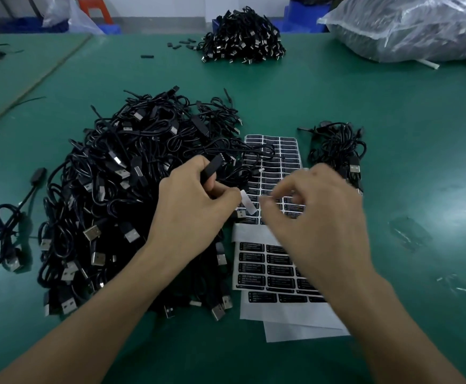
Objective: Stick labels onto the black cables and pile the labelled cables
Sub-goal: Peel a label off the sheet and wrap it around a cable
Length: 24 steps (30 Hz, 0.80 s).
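The left hand [193, 206] is curled tight round the plastic block of a black cable [211, 169], over the right side of the large heap [110, 189] of cables in the middle of the desk [392, 106]. A pale label [247, 202] sticks out by its thumb, perhaps pinched there. The right hand [317, 214] is blurred, its fingers bent over the label sheets [276, 162]; I cannot tell whether they hold anything. A small pile [340, 151] of cables lies just beyond the sheets, toward the desk's right edge.
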Motion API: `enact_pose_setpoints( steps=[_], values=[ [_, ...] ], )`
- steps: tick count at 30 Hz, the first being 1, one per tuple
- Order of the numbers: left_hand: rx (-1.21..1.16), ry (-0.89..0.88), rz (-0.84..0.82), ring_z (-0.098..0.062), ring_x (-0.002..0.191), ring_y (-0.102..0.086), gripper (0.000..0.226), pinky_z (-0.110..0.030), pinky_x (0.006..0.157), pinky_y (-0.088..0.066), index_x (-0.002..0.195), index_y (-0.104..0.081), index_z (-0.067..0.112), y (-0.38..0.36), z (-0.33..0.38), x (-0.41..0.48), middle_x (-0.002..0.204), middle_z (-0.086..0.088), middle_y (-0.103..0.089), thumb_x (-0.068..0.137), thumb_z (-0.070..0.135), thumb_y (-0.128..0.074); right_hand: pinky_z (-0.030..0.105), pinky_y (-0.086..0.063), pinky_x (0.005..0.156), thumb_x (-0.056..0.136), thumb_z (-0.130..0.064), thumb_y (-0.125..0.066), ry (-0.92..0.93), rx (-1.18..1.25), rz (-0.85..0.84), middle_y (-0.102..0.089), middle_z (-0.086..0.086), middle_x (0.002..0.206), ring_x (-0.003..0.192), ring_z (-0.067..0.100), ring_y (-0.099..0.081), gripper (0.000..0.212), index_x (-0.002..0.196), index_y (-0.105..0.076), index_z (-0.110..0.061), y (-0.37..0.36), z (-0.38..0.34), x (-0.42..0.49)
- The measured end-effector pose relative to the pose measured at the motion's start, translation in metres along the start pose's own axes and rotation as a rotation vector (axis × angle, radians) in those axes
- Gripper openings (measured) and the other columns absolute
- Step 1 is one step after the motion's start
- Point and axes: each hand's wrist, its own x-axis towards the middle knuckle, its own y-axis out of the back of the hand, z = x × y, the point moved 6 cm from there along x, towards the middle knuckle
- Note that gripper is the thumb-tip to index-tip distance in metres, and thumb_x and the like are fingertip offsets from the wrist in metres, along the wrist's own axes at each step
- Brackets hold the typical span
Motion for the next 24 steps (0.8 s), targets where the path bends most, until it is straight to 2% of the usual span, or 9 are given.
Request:
enact_pose_setpoints(
  steps=[4,8,13,15,17,19,20,22,24],
  values=[
    [0.006,-0.007,-0.005,-0.004,0.052,-0.051,0.048,-0.011,0.046,-0.039,0.065,-0.030,0.023,-0.002,0.000,0.000,0.061,0.010,-0.068,0.076,0.014,-0.076,0.022,-0.036,0.047,0.079,-0.029,-0.081,0.062,-0.014,-0.024,-0.052,-0.009,0.077,0.068,0.010,-0.050,0.011,0.083,-0.074,-0.021,-0.017,-0.017,-0.011],
    [0.011,-0.010,-0.014,-0.002,0.049,-0.051,0.049,-0.010,0.045,-0.039,0.064,-0.031,0.025,-0.004,0.001,-0.001,0.060,0.009,-0.068,0.076,0.015,-0.078,0.021,-0.030,0.046,0.082,-0.030,-0.079,0.040,-0.087,-0.034,-0.054,-0.006,0.078,0.067,0.013,-0.046,0.012,0.084,-0.074,-0.019,-0.025,-0.015,-0.012],
    [0.045,0.006,-0.027,-0.003,0.049,-0.052,0.047,-0.011,0.046,-0.039,0.064,-0.034,0.026,-0.004,0.000,-0.001,0.062,0.009,-0.069,0.077,0.018,-0.079,0.027,-0.034,0.049,0.089,-0.032,-0.071,0.006,-0.111,-0.003,-0.054,-0.005,0.080,0.066,0.019,-0.051,0.016,0.086,-0.074,-0.017,-0.028,-0.013,-0.009],
    [0.041,0.022,-0.043,-0.004,0.052,-0.056,0.042,-0.013,0.048,-0.041,0.066,-0.037,0.025,-0.005,0.001,0.000,0.064,0.006,-0.069,0.079,0.028,-0.077,0.025,-0.030,0.047,0.089,-0.032,-0.071,0.009,-0.114,0.009,-0.051,-0.005,0.077,0.062,0.020,-0.048,0.018,0.082,-0.073,-0.015,-0.028,-0.012,-0.010],
    [0.003,0.062,-0.077,-0.007,0.053,-0.056,0.038,-0.013,0.048,-0.042,0.070,-0.043,0.022,-0.007,0.001,-0.001,0.064,0.002,-0.066,0.079,0.049,-0.067,0.026,-0.032,0.047,0.089,-0.030,-0.070,0.004,-0.087,-0.008,-0.050,-0.005,0.077,0.062,0.021,-0.050,0.016,0.082,-0.072,-0.016,-0.027,-0.009,-0.008],
    [-0.075,0.108,-0.131,-0.005,0.048,-0.042,0.047,-0.014,0.046,-0.037,0.077,-0.047,0.016,-0.009,-0.001,-0.002,0.060,0.001,-0.052,0.080,0.063,-0.049,0.029,-0.041,0.051,0.089,-0.025,-0.070,-0.061,0.052,-0.031,-0.055,-0.006,0.074,0.064,0.018,-0.055,0.010,0.081,-0.075,-0.021,-0.027,0.002,-0.004],
    [-0.111,0.122,-0.153,-0.005,0.049,-0.037,0.046,-0.016,0.045,-0.035,0.078,-0.046,0.016,-0.011,-0.002,-0.002,0.060,0.004,-0.046,0.083,0.062,-0.041,0.028,-0.045,0.054,0.088,-0.023,-0.071,-0.127,0.185,-0.043,-0.059,-0.005,0.071,0.062,0.013,-0.056,0.010,0.078,-0.075,-0.024,-0.028,0.009,-0.002],
    [-0.164,0.130,-0.164,-0.006,0.052,-0.034,0.035,-0.020,0.047,-0.031,0.078,-0.047,0.018,-0.011,-0.004,-0.001,0.062,0.008,-0.042,0.092,0.048,-0.036,0.020,-0.046,0.053,0.086,-0.018,-0.075,-0.280,0.552,-0.056,-0.063,-0.004,0.062,0.055,0.004,-0.052,0.014,0.073,-0.076,-0.024,-0.028,0.019,0.002],
    [-0.147,0.108,-0.153,-0.007,0.054,-0.038,0.030,-0.025,0.049,-0.034,0.080,-0.056,0.021,-0.009,-0.004,0.000,0.061,0.009,-0.046,0.102,0.032,-0.039,0.016,-0.042,0.047,0.084,-0.014,-0.077,-0.436,0.932,-0.096,-0.062,-0.007,0.059,0.052,0.000,-0.048,0.017,0.069,-0.077,-0.023,-0.031,0.022,0.002]
  ],
)
